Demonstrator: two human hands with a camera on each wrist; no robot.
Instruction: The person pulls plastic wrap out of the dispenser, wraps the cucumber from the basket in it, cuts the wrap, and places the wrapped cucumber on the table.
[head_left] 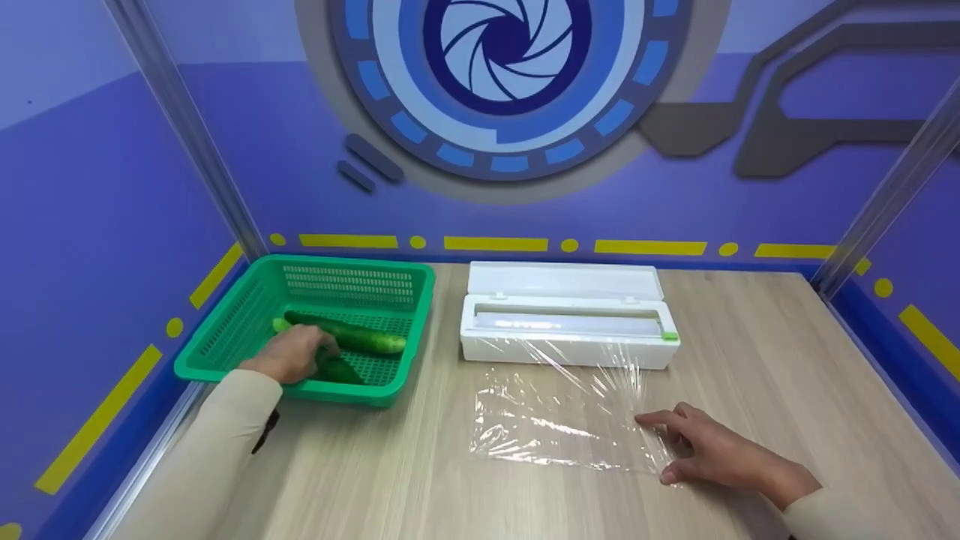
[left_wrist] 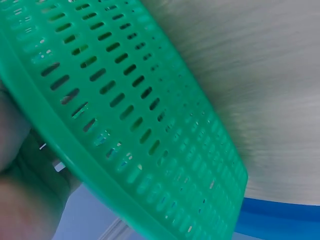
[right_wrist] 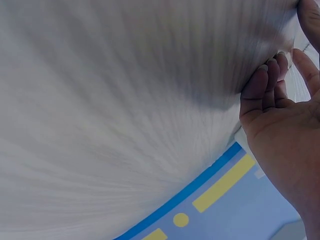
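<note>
Inside the green slotted plastic basket [head_left: 375,392] at the left, your left hand [head_left: 291,354] bends over a dark green, long cucumber [head_left: 341,370]; whether the fingers close round it is hidden. A second glossy green cucumber [head_left: 360,336], paler at its end, lies just beyond. Your right hand [head_left: 712,450] grasps nothing firmly: thumb and index finger stand apart, touching the right edge of the clear, crinkled plastic film [head_left: 555,431]. That sheet lies glinting on the pale wood-grain table [head_left: 442,502], running from the long white plastic box [head_left: 555,352], whose lid stands raised behind its roll. A small green tab [head_left: 670,336] sits at the box's right end. The basket's slotted side blocks much of your left wrist view.
</note>
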